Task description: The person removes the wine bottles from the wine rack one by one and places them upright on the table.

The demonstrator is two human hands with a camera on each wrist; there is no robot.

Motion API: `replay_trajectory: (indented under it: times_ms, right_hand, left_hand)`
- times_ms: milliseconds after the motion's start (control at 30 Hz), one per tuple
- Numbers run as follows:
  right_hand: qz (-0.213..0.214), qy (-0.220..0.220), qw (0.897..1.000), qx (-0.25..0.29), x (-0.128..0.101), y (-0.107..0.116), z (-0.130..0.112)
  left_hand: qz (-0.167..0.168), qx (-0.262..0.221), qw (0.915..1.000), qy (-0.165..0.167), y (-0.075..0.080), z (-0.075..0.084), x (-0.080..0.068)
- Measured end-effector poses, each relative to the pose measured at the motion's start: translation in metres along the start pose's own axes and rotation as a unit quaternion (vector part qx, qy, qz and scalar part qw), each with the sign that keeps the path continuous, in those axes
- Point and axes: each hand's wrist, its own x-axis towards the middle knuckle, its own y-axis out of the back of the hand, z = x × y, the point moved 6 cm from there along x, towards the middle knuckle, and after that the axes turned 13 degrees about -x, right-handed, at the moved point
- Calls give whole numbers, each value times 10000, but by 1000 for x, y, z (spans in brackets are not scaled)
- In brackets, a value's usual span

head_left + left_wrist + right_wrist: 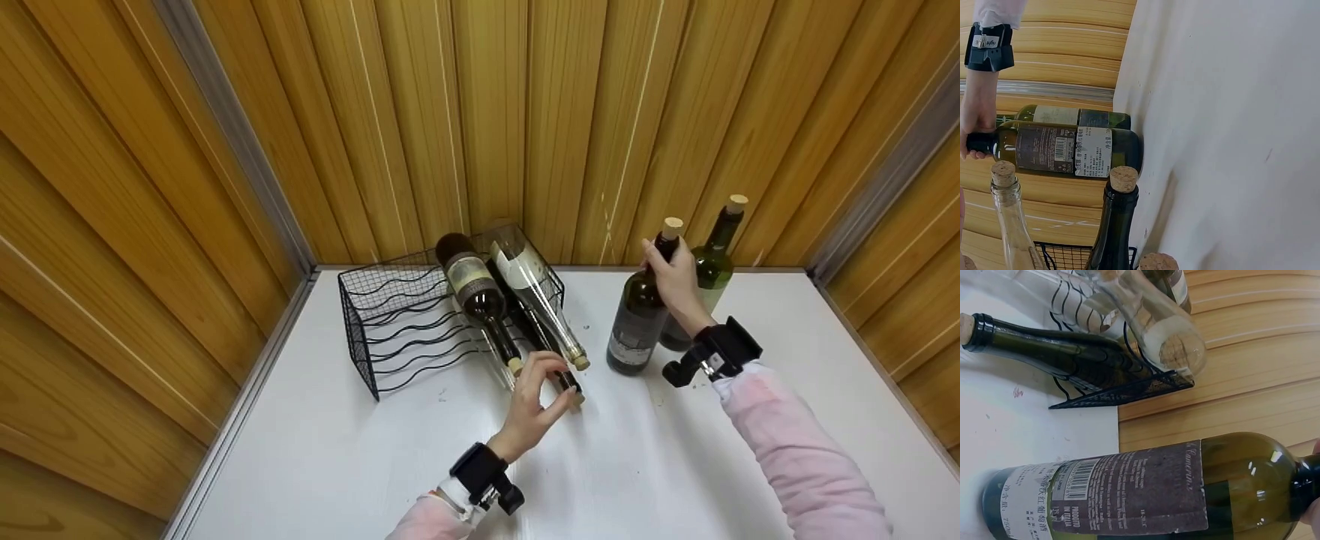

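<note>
We cannot see our left hand [536, 397] in its own wrist view, where only cork tops and bottle necks rise from the lower edge. The head view shows it near the middle of the white table [315, 457], fingers curled, thumb and fingertips closing on the corked neck end of a dark bottle [534, 337] lying in the wire rack [367, 330]; how firmly they pinch is hard to tell, since the hand covers part of the neck.

The rack sits toward the table's far left corner and holds several bottles on their sides, necks pointing at us: a dark labelled bottle [480, 300], a clear glass bottle [536, 300] and the dark one between them (the left side of the rack shows bare wire).

Our right hand [675, 281] is wrapped around the neck of an upright green wine bottle [641, 315], just under its cork, fingers clamped on the glass. It stands near the far right part of the table, and a second green bottle [709, 270] stands just behind it, partly hidden by the hand and nearly touching.

In the right wrist view only a fingertip shows at the frame edge.
</note>
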Motion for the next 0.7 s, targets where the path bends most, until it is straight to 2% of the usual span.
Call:
replay_trajectory:
  times_ms: [333, 600, 700]
  right_hand:
    - [55, -375, 9990, -222, 11, 1, 14]
    - [-66, -592, 9973, -420, 32, 0, 53]
    - [-90, -576, 9970, -519, 37, -1, 59]
  left_hand:
    - [8, 10, 10000, 12, -1, 0, 0]
    - [-61, 44, 10000, 53, -1, 1, -1]
    - [-54, 34, 10000, 61, -1, 0, -1]
